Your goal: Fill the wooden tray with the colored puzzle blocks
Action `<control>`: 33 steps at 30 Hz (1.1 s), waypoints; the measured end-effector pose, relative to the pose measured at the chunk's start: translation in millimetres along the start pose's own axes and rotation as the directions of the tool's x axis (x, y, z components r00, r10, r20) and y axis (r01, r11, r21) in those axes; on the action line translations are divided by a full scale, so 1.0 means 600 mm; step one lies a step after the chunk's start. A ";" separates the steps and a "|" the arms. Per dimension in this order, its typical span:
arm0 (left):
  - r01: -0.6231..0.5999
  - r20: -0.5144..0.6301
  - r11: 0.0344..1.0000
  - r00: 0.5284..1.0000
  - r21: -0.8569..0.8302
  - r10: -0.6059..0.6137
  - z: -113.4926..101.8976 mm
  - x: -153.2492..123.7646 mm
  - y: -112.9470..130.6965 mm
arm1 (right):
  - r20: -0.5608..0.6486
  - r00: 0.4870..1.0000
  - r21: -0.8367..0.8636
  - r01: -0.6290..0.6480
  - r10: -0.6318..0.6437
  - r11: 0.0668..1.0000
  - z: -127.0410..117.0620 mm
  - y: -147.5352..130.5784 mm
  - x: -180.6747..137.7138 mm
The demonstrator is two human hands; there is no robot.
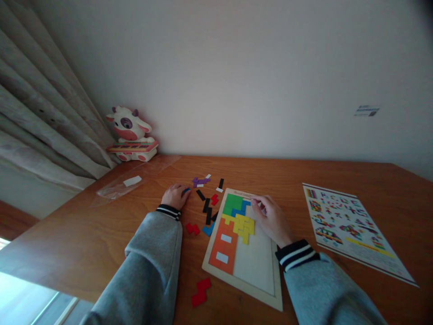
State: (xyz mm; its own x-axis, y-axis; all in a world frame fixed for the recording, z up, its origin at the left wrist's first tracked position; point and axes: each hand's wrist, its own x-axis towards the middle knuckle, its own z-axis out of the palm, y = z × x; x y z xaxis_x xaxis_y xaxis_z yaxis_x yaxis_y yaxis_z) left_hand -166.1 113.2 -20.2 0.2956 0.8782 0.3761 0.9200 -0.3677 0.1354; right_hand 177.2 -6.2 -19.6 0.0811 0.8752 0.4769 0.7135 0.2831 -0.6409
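A person in grey sleeves with striped black cuffs works at a wooden table [135, 243], the left hand [174, 197] resting to the left of a wooden puzzle board [252, 275] and the right hand [273, 219] poised over the board's upper right edge. The left thumb and forefinger close around a small blue piece [186, 190], which shows at the fingertips. The right fingers curl inward, thumb close to forefinger, near a blue block [241, 208] set in the board; whether anything is pinched between them cannot be told from this angle.

Inside the frame of the board, a green block [232, 204] fills the upper left corner, yellow pieces [244, 225] sit below it, and an orange section [223, 247] with two pale rectangles runs down the left side. Between the left hand and the board lie loose black pieces [208, 215] and red pieces [192, 229], with purple pieces [202, 181] farther back. Another red piece [201, 292] lies nearer the person, off the board's lower left corner. A printed sheet [352, 234] lies at right, while a toy cow [130, 128] with a keyboard stands by the wall at far left
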 end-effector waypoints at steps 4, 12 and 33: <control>-0.015 -0.019 1.000 1.000 -0.019 0.015 0.002 0.001 -0.003 | -0.016 1.000 0.007 -0.001 0.001 1.000 0.001 0.001 0.000; -0.065 -0.155 0.994 0.987 -0.083 0.051 -0.001 -0.001 0.010 | -0.119 0.991 0.044 -0.064 0.069 0.997 -0.001 0.009 0.000; 0.015 -0.022 0.998 1.000 0.055 -0.014 -0.020 -0.007 0.034 | -0.167 0.982 0.095 -0.071 0.086 0.993 -0.010 0.000 -0.001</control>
State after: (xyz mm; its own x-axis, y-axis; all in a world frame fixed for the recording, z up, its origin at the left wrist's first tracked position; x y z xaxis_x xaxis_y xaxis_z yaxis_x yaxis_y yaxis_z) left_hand -151.4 98.5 -8.1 0.2773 0.8760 0.3945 0.9370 -0.3375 0.0907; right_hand 181.3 -9.4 -16.1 0.2576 0.8183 0.5139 0.6365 0.2564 -0.7274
